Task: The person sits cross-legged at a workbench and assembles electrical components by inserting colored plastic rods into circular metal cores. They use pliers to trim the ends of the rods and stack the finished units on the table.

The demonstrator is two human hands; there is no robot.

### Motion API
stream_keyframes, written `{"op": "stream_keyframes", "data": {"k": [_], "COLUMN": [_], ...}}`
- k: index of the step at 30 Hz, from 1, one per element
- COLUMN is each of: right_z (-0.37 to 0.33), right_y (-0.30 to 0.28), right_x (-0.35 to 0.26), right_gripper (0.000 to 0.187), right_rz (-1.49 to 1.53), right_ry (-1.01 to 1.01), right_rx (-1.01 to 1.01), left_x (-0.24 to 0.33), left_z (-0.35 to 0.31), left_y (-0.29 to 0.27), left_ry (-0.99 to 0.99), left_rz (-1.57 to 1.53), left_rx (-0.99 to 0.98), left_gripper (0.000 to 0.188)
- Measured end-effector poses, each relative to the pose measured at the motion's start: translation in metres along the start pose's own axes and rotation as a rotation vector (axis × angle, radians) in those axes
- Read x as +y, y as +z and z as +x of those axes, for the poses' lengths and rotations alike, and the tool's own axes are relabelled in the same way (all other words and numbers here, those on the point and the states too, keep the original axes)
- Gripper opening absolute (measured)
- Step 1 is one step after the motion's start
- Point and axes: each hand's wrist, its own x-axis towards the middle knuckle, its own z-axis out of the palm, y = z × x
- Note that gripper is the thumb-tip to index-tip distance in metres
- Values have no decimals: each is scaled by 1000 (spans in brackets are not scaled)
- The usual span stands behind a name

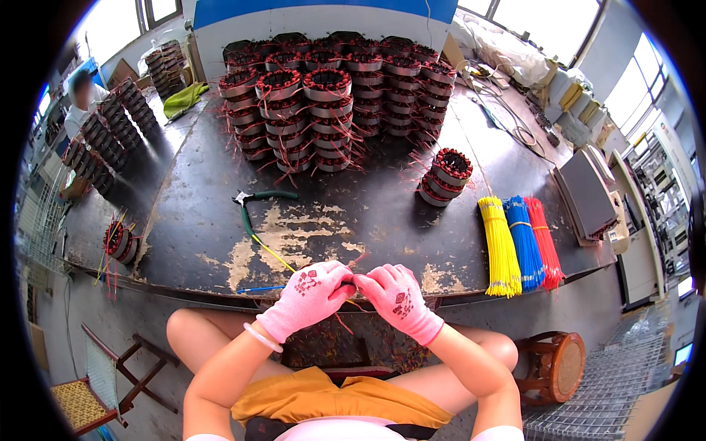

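Observation:
At the front edge of the table, my left hand (307,299) and my right hand (398,298), both in pink gloves, meet with fingers closed. They pinch thin wires between them; the exact grip is hidden. Fine red wire ends (358,260) stick up behind the fingers. From beside my left hand a yellow wire (273,254) runs up to the left and a blue wire (261,289) points left. Beyond them lie green-handled cutters (248,214). Bundles of yellow wires (500,246), blue wires (523,242) and red wires (544,245) rest to the right.
Many motor stators (331,121) stand stacked at the back of the table (198,176). A short stack of stators (446,178) is right of centre; a single stator (120,241) sits at the left edge. A wooden stool (562,367) stands right. Another person (81,103) is far left.

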Motion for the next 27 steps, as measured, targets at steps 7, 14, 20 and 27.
{"op": "stream_keyframes", "data": {"k": [7, 14, 20, 27], "right_z": [0, 2, -18, -168], "right_y": [-3, 3, -33, -156], "right_x": [9, 16, 28, 129], "right_gripper": [33, 33, 32, 17], "right_rz": [-52, 4, 182, -307], "right_ry": [-107, -115, 162, 1002], "right_rx": [-42, -79, 92, 621], "left_x": [9, -4, -2, -5], "left_z": [-3, -4, -3, -5], "left_y": [-28, 0, 2, 10], "left_ry": [84, 77, 48, -15], "left_rz": [155, 227, 179, 148], "left_rx": [254, 210, 211, 183], "left_gripper": [26, 25, 24, 25]}}
